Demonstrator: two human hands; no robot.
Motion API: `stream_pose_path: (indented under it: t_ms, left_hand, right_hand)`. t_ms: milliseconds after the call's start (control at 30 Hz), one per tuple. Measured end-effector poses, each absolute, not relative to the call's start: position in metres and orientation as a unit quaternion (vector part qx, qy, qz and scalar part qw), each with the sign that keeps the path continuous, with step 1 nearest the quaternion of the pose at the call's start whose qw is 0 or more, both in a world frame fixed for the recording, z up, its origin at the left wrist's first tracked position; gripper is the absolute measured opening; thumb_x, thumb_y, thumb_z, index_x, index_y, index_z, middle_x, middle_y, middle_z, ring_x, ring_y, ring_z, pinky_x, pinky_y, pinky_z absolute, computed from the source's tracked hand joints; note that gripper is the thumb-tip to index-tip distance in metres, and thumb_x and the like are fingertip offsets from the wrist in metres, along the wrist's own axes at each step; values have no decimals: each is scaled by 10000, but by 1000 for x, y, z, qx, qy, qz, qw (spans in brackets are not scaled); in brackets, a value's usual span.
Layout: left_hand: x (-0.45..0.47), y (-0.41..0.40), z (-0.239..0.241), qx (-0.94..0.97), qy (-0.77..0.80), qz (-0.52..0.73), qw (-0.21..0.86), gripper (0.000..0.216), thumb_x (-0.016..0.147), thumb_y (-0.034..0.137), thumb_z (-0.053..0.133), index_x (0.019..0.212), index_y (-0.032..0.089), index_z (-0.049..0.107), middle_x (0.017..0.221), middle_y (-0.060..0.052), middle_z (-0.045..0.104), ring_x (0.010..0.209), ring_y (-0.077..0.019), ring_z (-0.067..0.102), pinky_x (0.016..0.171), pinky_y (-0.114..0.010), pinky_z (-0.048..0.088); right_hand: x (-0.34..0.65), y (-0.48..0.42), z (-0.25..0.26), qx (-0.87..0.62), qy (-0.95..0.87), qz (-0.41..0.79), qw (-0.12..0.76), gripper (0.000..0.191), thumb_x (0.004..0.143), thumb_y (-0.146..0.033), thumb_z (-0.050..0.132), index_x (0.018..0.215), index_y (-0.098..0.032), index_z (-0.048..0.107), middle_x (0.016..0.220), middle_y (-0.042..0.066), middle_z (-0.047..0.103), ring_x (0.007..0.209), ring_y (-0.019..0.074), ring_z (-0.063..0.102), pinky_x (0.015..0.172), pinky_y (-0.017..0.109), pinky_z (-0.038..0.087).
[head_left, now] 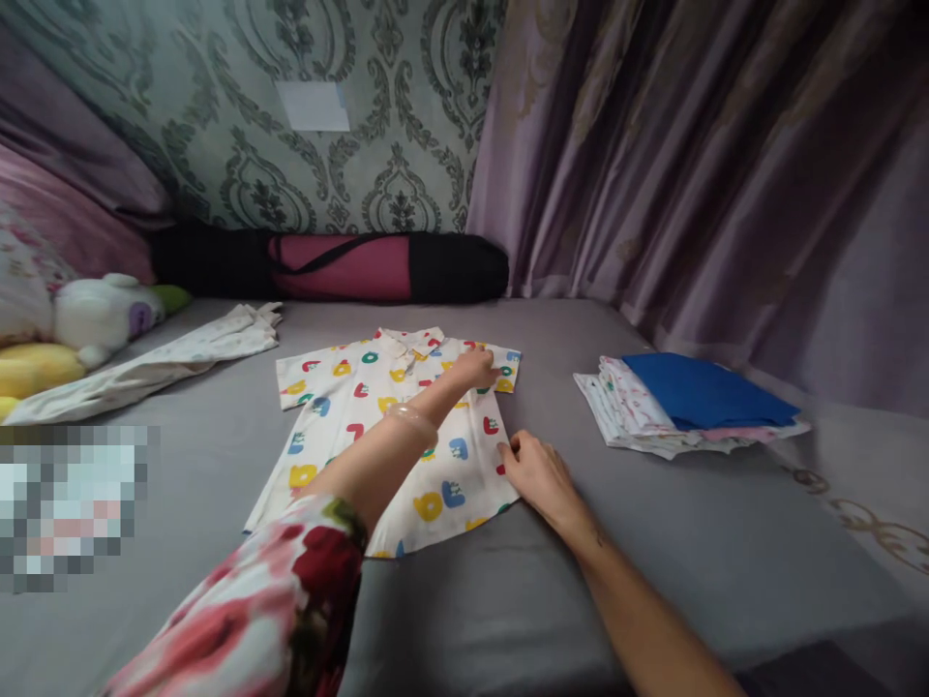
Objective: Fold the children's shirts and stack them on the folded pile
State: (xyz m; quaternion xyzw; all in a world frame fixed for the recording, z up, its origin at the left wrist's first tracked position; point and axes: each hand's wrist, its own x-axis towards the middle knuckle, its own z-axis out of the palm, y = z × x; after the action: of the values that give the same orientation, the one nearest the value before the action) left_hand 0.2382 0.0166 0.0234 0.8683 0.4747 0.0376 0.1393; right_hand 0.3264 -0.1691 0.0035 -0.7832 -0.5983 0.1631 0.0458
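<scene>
A small white short-sleeved shirt [392, 465] with red, yellow, blue and green letter prints lies spread out, its collar toward the wall. My left hand [475, 368] reaches across it to the right shoulder, just beside the right sleeve, with the fingers closed on the cloth. A clear bangle [412, 424] circles my left wrist, and my forearm hides part of the shirt front. At the shirt's right side edge, above the hem, my right hand [537, 469] pinches the fabric between thumb and fingers.
On the right is a folded clothes stack [639, 411] topped by a blue cloth [715, 387]. A black and maroon long bag [341, 266] lies against the wall. Pale cloth [181, 358] and a plush toy [105, 315] are at left. Grey sheet [464, 629] covers the bed.
</scene>
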Motion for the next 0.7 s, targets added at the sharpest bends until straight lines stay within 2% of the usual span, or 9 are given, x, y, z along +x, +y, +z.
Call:
stream_pose_path:
  t_ms: [100, 267, 333, 400, 500, 600, 700]
  left_hand:
    - [255, 32, 0, 840, 531, 59, 99, 474, 984, 311, 290, 1296, 46, 529, 1368, -237, 505, 1317, -319, 425, 1080, -446, 317]
    - [252, 45, -37, 839, 536, 39, 81, 652, 981, 486, 202, 1486, 84, 297, 1568, -173, 253, 1452, -301, 195, 1167, -469, 157]
    - [252, 46, -39, 840, 537, 17, 72, 690, 975, 522, 169, 1498, 83, 268, 1578, -173, 222, 1459, -305, 167, 1167, -494, 136]
    - [256, 44, -34, 845, 533, 16, 37, 679, 969, 527, 215, 1446, 70, 370, 1549, -199, 278, 1439, -326, 207, 1153, -506, 162]
    - [272, 35, -19, 866, 498, 50, 2, 591, 959, 515, 289, 1242, 89, 583, 1372, -210, 494, 1320, -320, 393, 1097, -451, 287]
    - [293, 25, -7, 874, 480, 58, 51, 573, 932, 562, 353, 1159, 117, 632, 1219, -188, 592, 1188, -294, 508, 985, -379, 417]
    - [307, 20, -3, 864, 495, 46, 80, 510, 917, 494, 445, 1162, 88, 634, 1225, -227, 578, 1179, -320, 519, 939, -389, 453]
  right_hand:
    - [328, -174, -1, -774, -608, 169, 52, 271, 972, -404, 415, 930, -222, 612, 902, 63, 724, 851, 221, 671, 632, 286, 326]
    - [327, -181, 0, -768, -617, 161, 55, 254, 978, -383, 414, 951, -220, 606, 882, 60, 721, 847, 213, 670, 621, 283, 299]
    - [326, -182, 3, -767, -617, 165, 55, 248, 977, -379, 420, 960, -213, 604, 883, 65, 721, 853, 213, 669, 620, 282, 294]
    - [325, -184, 5, -765, -618, 170, 58, 238, 976, -374, 425, 967, -210, 598, 895, 66, 720, 861, 211, 668, 621, 280, 292]
    - [325, -187, 7, -761, -621, 178, 63, 216, 972, -362, 428, 960, -215, 586, 902, 61, 715, 867, 208, 666, 619, 279, 286]
    - [325, -189, 8, -754, -626, 187, 72, 201, 964, -357, 428, 929, -224, 574, 884, 58, 711, 851, 213, 668, 609, 284, 275]
    - [323, -192, 10, -742, -631, 205, 96, 166, 948, -340, 443, 907, -230, 561, 890, 54, 711, 854, 222, 671, 610, 286, 278]
